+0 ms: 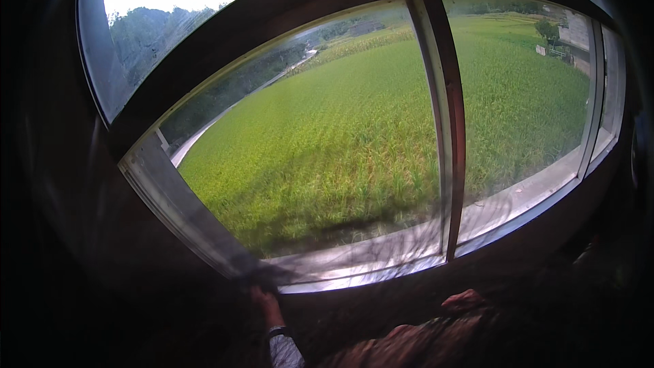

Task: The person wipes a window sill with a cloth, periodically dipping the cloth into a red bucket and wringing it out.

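Observation:
My left hand (265, 300) is at the lower left corner of a window, by the end of the sill (352, 275). Dark blur covers its fingers, so what they hold or touch cannot be made out. A light sleeve with a dark cuff shows at that wrist. Lower right of the middle, my right hand (464, 300) appears below the window in deep shade; its fingers look curled, but whether they hold anything is unclear. Dark thin strands blur across the view in front of the sill. A brownish cloth-like surface (409, 342) lies beside the right hand.
The window has a dark upright post (454, 128) between two panes and a thick dark crossbar (306, 5) above. Outside lie a green crop field (327, 133), a pale path (204, 130), trees (143, 30) and part of a building (575, 36). Dark wall surrounds the frame.

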`<control>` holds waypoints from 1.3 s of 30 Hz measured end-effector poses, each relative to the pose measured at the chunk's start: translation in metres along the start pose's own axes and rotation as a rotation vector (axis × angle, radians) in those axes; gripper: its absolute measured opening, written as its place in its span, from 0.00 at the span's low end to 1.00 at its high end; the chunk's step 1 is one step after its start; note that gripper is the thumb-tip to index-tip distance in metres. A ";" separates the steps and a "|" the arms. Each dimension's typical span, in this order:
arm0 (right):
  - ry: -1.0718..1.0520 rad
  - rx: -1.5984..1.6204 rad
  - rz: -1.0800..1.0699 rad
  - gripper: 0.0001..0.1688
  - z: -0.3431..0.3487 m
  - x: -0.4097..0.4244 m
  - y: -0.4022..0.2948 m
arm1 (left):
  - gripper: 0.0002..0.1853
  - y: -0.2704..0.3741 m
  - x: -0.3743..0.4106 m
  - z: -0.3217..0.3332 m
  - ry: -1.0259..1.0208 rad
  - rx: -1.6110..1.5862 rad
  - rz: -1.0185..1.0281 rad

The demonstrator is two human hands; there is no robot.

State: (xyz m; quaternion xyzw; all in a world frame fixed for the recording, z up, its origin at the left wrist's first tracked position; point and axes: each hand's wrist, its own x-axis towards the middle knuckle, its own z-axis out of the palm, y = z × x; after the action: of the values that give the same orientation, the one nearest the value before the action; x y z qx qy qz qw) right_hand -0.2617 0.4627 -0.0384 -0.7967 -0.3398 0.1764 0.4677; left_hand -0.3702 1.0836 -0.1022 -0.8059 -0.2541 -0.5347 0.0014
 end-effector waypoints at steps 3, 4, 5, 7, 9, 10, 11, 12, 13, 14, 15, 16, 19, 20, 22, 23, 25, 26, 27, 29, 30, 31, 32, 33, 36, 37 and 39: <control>-0.026 0.137 0.097 0.11 0.000 -0.002 -0.009 | 0.09 0.018 -0.010 -0.005 -0.109 0.048 -0.056; -0.039 0.197 0.154 0.11 0.000 -0.004 -0.012 | 0.10 0.032 -0.015 -0.005 -0.137 0.065 -0.026; -0.036 0.300 0.179 0.11 0.005 -0.002 0.005 | 0.10 0.046 -0.020 -0.006 -0.162 0.083 0.005; -0.021 0.501 0.235 0.11 0.014 -0.002 0.048 | 0.11 0.098 -0.029 -0.008 -0.233 0.016 0.013; -0.106 0.415 0.101 0.12 -0.011 0.001 -0.013 | 0.11 0.134 -0.034 -0.029 -0.267 -0.006 0.018; -0.077 0.555 0.115 0.13 -0.015 0.001 -0.016 | 0.11 0.161 -0.037 -0.033 -0.260 -0.042 0.036; -0.051 0.695 0.129 0.14 -0.018 0.002 -0.017 | 0.10 0.187 -0.041 -0.036 -0.255 -0.075 0.052; 0.012 0.670 -0.017 0.17 -0.025 0.000 -0.036 | 0.10 0.205 -0.049 -0.039 -0.250 -0.095 0.062; 0.066 0.615 -0.004 0.24 -0.030 -0.002 -0.047 | 0.09 0.222 -0.055 -0.038 -0.245 -0.123 0.075; 0.123 0.708 -0.236 0.28 -0.033 0.003 -0.048 | 0.10 0.236 -0.062 -0.032 -0.261 -0.143 0.122; 0.181 0.796 -0.465 0.31 -0.036 0.007 -0.054 | 0.11 0.247 -0.065 -0.027 -0.284 -0.163 0.172; 0.211 0.907 -0.570 0.35 -0.038 0.010 -0.074 | 0.12 0.256 -0.070 -0.025 -0.302 -0.168 0.216; 0.115 0.914 -0.856 0.42 -0.066 -0.003 -0.146 | 0.13 0.296 -0.086 -0.017 -0.338 -0.253 0.320; 0.017 0.888 -0.980 0.44 -0.076 -0.008 -0.170 | 0.13 0.309 -0.089 -0.015 -0.332 -0.269 0.341; -0.140 0.885 -1.238 0.48 -0.089 -0.014 -0.218 | 0.13 0.330 -0.093 -0.010 -0.326 -0.298 0.385; -0.234 0.880 -1.324 0.46 -0.092 -0.012 -0.231 | 0.13 0.340 -0.095 -0.009 -0.300 -0.326 0.401; -0.413 0.890 -1.490 0.43 -0.095 -0.009 -0.252 | 0.13 0.361 -0.096 -0.012 -0.368 -0.344 0.376; -0.429 0.918 -1.571 0.41 -0.091 -0.011 -0.256 | 0.13 0.368 -0.098 -0.012 -0.348 -0.316 0.388; -0.378 0.943 -1.639 0.41 -0.087 -0.016 -0.253 | 0.12 0.375 -0.099 -0.011 -0.360 -0.322 0.380; -0.262 0.977 -1.670 0.42 -0.085 -0.036 -0.246 | 0.12 0.393 -0.101 -0.008 -0.386 -0.342 0.371; -0.266 0.986 -1.595 0.42 -0.084 -0.047 -0.232 | 0.12 0.397 -0.102 -0.006 -0.379 -0.312 0.375; -0.267 0.991 -1.517 0.42 -0.085 -0.057 -0.217 | 0.11 0.402 -0.104 -0.006 -0.385 -0.300 0.371; -0.266 0.940 -1.370 0.42 -0.088 -0.076 -0.173 | 0.11 0.422 -0.110 0.001 -0.410 -0.348 0.395; -0.246 0.850 -1.483 0.42 -0.106 -0.081 -0.192 | 0.10 0.427 -0.110 0.001 -0.424 -0.353 0.402; -0.137 0.679 -1.709 0.42 -0.145 -0.102 -0.222 | 0.09 0.438 -0.106 -0.004 -0.404 -0.348 0.442; -0.085 0.659 -1.701 0.42 -0.150 -0.114 -0.216 | 0.09 0.439 -0.111 0.003 -0.353 -0.360 0.460; 0.007 0.632 -1.687 0.42 -0.158 -0.137 -0.206 | 0.10 0.445 -0.113 -0.001 -0.349 -0.290 0.437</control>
State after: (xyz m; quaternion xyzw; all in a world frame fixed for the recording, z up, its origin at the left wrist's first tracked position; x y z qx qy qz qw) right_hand -0.3417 0.3354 0.2132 -0.1176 -0.7458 -0.1428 0.6400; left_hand -0.2222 0.6501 -0.0790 -0.9129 0.0073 -0.4060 -0.0423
